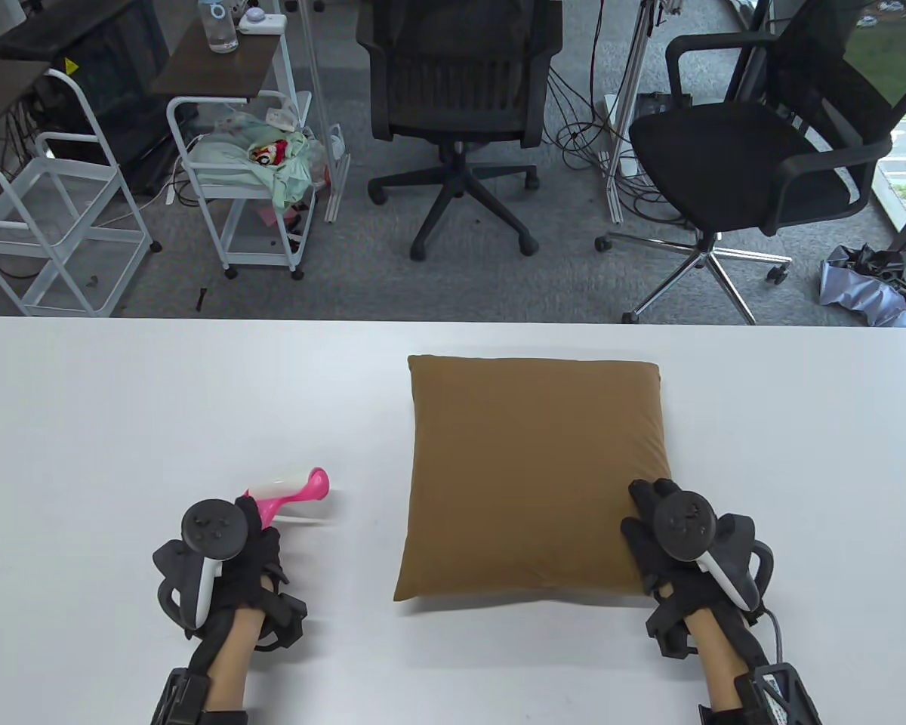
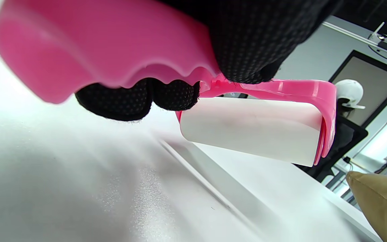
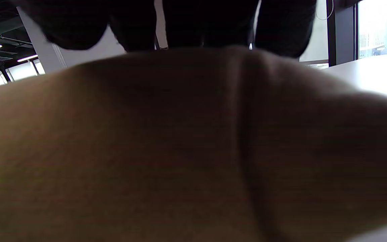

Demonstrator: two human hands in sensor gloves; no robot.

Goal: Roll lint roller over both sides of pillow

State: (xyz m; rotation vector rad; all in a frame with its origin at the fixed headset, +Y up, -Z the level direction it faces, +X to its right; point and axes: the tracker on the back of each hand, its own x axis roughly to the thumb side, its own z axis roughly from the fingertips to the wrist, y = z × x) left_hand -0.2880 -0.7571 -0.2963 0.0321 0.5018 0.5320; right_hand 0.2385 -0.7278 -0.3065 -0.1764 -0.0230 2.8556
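Observation:
A brown square pillow (image 1: 532, 472) lies flat on the white table (image 1: 121, 408), right of centre. My left hand (image 1: 253, 540) grips the pink handle of a lint roller (image 1: 291, 491) a little above the table, left of the pillow. In the left wrist view my fingers (image 2: 139, 97) wrap the handle and the roller's white drum (image 2: 250, 129) hangs clear of the table, with the pillow's corner (image 2: 381, 201) at lower right. My right hand (image 1: 661, 521) rests on the pillow's near right corner. In the right wrist view the pillow (image 3: 193, 151) fills the frame under my fingers (image 3: 210, 23).
Beyond the table's far edge stand two black office chairs (image 1: 460, 98) (image 1: 755, 151) and white wire carts (image 1: 249, 174). The table's far edge (image 1: 453, 323) runs behind the pillow.

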